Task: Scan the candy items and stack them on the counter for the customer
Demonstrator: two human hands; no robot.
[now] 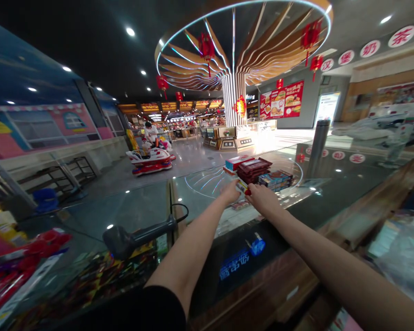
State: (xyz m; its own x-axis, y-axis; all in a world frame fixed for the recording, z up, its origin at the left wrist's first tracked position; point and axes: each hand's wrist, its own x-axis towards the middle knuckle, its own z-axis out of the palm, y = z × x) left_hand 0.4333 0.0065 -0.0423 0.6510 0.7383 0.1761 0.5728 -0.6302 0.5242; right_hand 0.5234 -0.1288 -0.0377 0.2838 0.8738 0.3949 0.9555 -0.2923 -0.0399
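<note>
Both my arms reach forward over a glass counter top [207, 202]. My left hand [230, 192] and my right hand [262, 198] grip the two ends of a small yellow, white and red packet [242, 186]; its kind is too small to tell. Just beyond the fingers sits a stack of dark red-brown packs [253, 170]. A red and light-blue box [239, 162] lies to the left of that stack. To its right are blue boxes with brown pictures [275, 179]. Some flat packets [239, 204] show below my hands, partly hidden.
A black handheld barcode scanner [138, 236] with a cable lies on the counter at left. Red packaged goods [24, 257] fill the left corner. A metal post [319, 145] rises at right. Beyond stand a ride-on toy [152, 158], a person [151, 133] and a striped column [233, 99].
</note>
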